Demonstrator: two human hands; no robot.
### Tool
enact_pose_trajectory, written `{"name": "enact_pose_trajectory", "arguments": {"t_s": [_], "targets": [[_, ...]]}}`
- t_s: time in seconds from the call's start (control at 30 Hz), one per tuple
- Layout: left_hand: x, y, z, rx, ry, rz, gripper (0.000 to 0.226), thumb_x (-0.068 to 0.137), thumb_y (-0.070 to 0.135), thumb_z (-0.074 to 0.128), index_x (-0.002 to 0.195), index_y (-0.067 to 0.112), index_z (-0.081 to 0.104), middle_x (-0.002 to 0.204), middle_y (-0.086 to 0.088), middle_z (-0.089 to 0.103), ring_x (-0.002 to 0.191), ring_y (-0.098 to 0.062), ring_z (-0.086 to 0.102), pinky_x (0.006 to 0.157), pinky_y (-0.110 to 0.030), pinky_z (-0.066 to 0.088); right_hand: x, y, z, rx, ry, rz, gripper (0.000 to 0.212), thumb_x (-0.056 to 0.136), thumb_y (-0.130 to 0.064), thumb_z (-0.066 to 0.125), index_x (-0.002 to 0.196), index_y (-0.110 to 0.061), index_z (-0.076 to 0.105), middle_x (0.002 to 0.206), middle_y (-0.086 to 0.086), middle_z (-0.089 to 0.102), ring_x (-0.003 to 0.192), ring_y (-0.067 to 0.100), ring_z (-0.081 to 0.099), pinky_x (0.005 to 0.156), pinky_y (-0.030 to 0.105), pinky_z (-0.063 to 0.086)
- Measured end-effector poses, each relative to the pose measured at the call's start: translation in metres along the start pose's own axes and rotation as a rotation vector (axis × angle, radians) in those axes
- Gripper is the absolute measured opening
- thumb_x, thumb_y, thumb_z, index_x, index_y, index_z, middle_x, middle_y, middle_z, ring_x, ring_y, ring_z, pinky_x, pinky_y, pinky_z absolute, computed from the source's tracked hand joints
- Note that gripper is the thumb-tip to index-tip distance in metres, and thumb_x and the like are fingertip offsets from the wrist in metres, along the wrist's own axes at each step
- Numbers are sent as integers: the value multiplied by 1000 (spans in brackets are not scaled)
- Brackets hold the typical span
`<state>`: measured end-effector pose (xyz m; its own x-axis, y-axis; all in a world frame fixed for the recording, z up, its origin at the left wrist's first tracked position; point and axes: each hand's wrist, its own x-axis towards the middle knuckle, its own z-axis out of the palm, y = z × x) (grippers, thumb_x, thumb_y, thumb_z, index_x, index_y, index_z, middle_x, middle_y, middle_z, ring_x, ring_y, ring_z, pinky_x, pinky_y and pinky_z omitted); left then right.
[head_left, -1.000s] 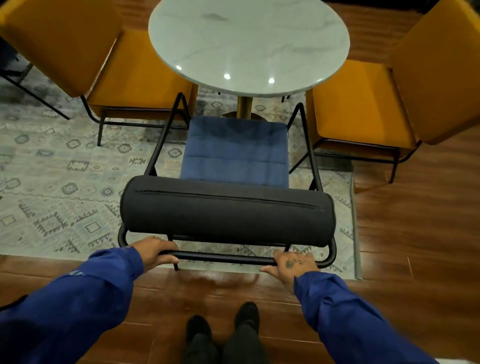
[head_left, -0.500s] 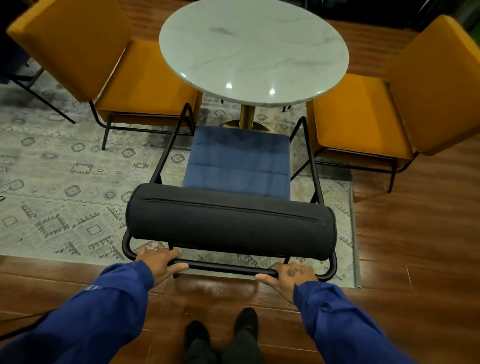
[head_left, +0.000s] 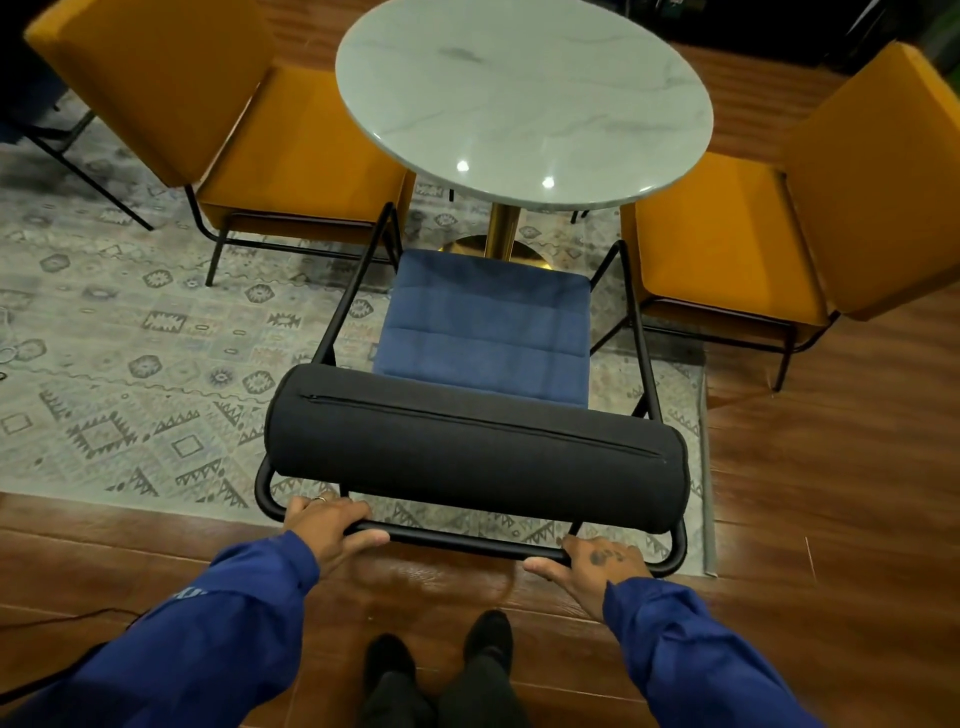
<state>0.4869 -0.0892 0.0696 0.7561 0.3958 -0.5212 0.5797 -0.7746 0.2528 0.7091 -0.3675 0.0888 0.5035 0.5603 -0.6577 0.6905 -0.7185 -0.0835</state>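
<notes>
A black metal-framed chair stands right in front of me, with a blue seat cushion (head_left: 485, 327) and a dark grey bolster backrest (head_left: 472, 447). Its rear frame bar (head_left: 457, 543) runs below the bolster. My left hand (head_left: 327, 525) grips the bar's left end with fingers curled over it. My right hand (head_left: 597, 564) grips the bar near its right end, thumb under the tube. The seat's front faces a round white marble table (head_left: 524, 98) on a gold pedestal.
Two mustard-yellow chairs flank the table, one on the left (head_left: 249, 135) and one on the right (head_left: 769, 218). A patterned grey rug (head_left: 130, 364) lies under the furniture on a wooden floor (head_left: 831, 493). My black shoes (head_left: 441, 649) stand just behind the chair.
The chair sits a little farther from the table and nearer to me, slightly angled. Both hands keep their hold on the rear bar.
</notes>
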Motion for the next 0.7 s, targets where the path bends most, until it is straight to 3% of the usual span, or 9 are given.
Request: {"name": "enact_pose_trajectory", "arguments": {"t_s": [0.13,0.27,0.43,0.57,0.7], "targets": [[1,1,-2,-28,4,4,30,85,67,38,85,39,51,90,14,56,94,-12,50,80,-31,18,1,3,-2,13,-11,13,91,65,-94,21,109,-22,57,92,-1,60,94,25,62,77,36,42],[4,6,-6,-49,-4,6,31,85,65,40,85,37,53,89,14,56,92,-11,49,84,-31,19,2,5,-5,31,-22,38,90,67,-93,26,114,-22,57,109,4,66,103,27,61,87,39,44],[4,10,-7,-48,14,1,41,86,63,42,91,27,60,78,14,52,85,-10,47,83,-31,20,2,9,-6,78,2,31,81,68,-92,29,101,-24,59,98,3,67,90,24,63,79,35,49],[5,9,-15,-18,-42,46,39,85,64,42,93,30,59,87,10,57,92,-16,58,88,-36,36,-1,8,-6,49,1,41,75,75,-86,28,106,-24,56,105,4,66,98,26,61,84,39,44],[9,10,-20,-42,-113,92,39,87,59,46,105,28,62,96,4,67,88,-15,60,81,-31,48,-8,13,-7,115,34,15,54,84,-74,36,96,-25,53,106,4,66,102,27,59,93,42,39]]}}
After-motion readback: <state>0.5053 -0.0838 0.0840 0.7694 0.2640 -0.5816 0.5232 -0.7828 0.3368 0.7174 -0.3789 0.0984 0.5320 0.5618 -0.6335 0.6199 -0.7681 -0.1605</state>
